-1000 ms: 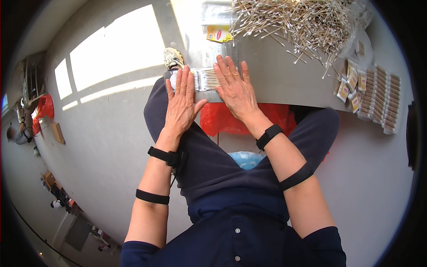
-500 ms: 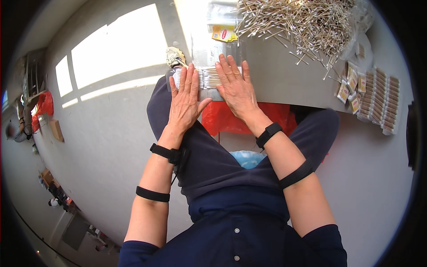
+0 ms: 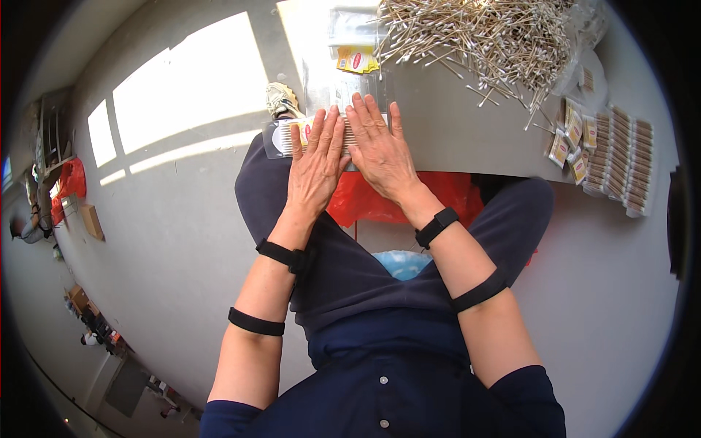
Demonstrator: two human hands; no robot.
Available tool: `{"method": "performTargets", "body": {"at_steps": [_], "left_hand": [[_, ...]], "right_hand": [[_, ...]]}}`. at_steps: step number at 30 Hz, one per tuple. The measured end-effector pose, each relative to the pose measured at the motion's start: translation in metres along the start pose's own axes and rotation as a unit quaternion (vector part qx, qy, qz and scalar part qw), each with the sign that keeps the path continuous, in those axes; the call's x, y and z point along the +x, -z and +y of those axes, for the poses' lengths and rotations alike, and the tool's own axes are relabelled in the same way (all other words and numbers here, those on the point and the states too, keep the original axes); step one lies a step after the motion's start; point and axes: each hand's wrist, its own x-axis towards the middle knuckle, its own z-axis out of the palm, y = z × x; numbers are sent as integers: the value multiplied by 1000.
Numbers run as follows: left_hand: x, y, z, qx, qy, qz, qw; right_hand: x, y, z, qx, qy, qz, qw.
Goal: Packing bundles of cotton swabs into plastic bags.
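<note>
A clear plastic pack (image 3: pixel 277 139) holding a row of cotton swabs lies at the table's near left edge. Flat across it rests my left hand (image 3: pixel 315 169), fingers stretched out and pointing away from me. My right hand (image 3: pixel 382 155) lies just beside it, also flat with its fingers extended, over the right end of the swabs. Both palms hide much of the pack, and a yellow-and-white card shows by the left fingers. Beyond the hands are clear plastic sheets or cases (image 3: pixel 337 91) and a small stack of yellow cards (image 3: pixel 357 60).
A large heap of loose cotton swabs (image 3: pixel 482 40) spreads over the far part of the table (image 3: pixel 445 135), beside a clear plastic bag (image 3: pixel 588 36). At the right lie several small carded packs (image 3: pixel 571 142) and rows of filled swab packs (image 3: pixel 621 160). Red plastic (image 3: pixel 438 197) hangs under the near edge.
The hands have come closer together, my left hand sliding right over the pack. More of the pack's left end and its card now shows. The whole view has shifted slightly.
</note>
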Motion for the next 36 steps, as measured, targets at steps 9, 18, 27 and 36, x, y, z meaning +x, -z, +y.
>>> {"method": "performTargets", "body": {"at_steps": [9,18,27,36], "left_hand": [[1,2,1,-47,7,14,999],[2,-1,2,-58,9,22,998],[2,-2,2,-53,9,25,998],[0,2,-2,-58,11,36,998]], "right_hand": [[-11,3,-12,378,-119,242,886],[-5,-11,-30,467,-160,267,828],[-2,-17,-33,475,-153,262,826],[-6,3,-20,294,-87,240,921]]}}
